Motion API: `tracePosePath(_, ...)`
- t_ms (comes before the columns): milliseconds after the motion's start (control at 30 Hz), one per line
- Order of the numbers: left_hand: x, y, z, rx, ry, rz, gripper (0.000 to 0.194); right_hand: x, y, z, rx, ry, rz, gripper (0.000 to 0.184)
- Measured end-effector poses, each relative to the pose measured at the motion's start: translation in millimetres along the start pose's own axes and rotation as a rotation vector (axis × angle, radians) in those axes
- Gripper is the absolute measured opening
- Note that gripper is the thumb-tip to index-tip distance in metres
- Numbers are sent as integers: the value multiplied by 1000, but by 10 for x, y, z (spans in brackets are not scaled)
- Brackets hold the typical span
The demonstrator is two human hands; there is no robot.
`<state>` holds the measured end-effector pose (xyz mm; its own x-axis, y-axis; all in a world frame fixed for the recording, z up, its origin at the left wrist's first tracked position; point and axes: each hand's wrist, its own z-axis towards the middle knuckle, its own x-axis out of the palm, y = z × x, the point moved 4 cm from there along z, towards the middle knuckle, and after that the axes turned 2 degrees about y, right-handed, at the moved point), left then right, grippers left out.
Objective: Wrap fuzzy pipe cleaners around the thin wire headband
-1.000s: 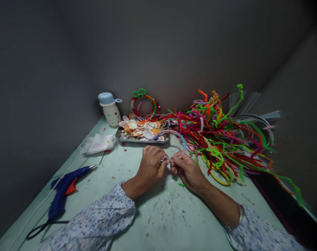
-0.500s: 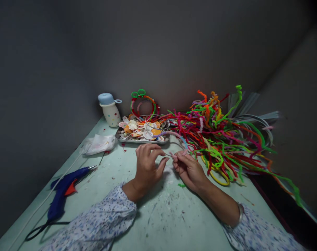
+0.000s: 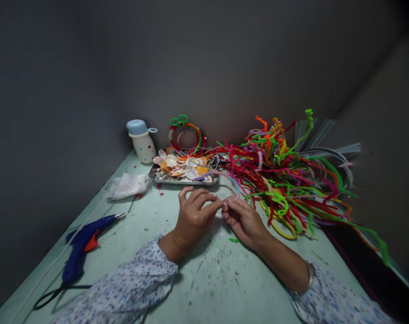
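Observation:
My left hand (image 3: 194, 218) and my right hand (image 3: 243, 220) meet low in the middle of the table, their fingertips close together. A thin band wrapped in pink, blue and purple chenille (image 3: 220, 173) arcs from beside the metal tray (image 3: 184, 182) down to my fingers. My right hand pinches its end between finger and thumb. My left fingertips touch the same spot, but their hold is hidden. The tray holds seashells and paper flowers (image 3: 180, 165). A large tangle of multicoloured pipe cleaners (image 3: 279, 180) lies close to my right hand.
A blue glue gun (image 3: 81, 247) with its cord lies at the left, near a white tissue (image 3: 128, 186). A dotted white bottle (image 3: 143, 146) and a pipe-cleaner ring (image 3: 170, 135) stand against the wall. A yellow loop (image 3: 282, 229) lies under the tangle.
My left hand has moved back to the band after spreading away from it half a second ago. My fingertips have come together again. The right hand and the band have barely shifted.

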<state>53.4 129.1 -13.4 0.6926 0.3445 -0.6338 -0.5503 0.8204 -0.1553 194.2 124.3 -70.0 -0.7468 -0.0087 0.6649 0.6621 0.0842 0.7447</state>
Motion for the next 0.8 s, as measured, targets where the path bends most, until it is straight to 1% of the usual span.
tracePosePath(267, 5, 5, 10, -2, -14, -19, 14, 1, -17, -8, 9, 28, 13, 7)
tracePosePath(633, 35, 23, 13, -24, 29, -69, 12, 2, -16, -13, 28, 38, 7, 8)
tracePosePath(800, 48, 31, 14, -40, 76, -68, 11, 15, -13, -18, 28, 34, -6, 11)
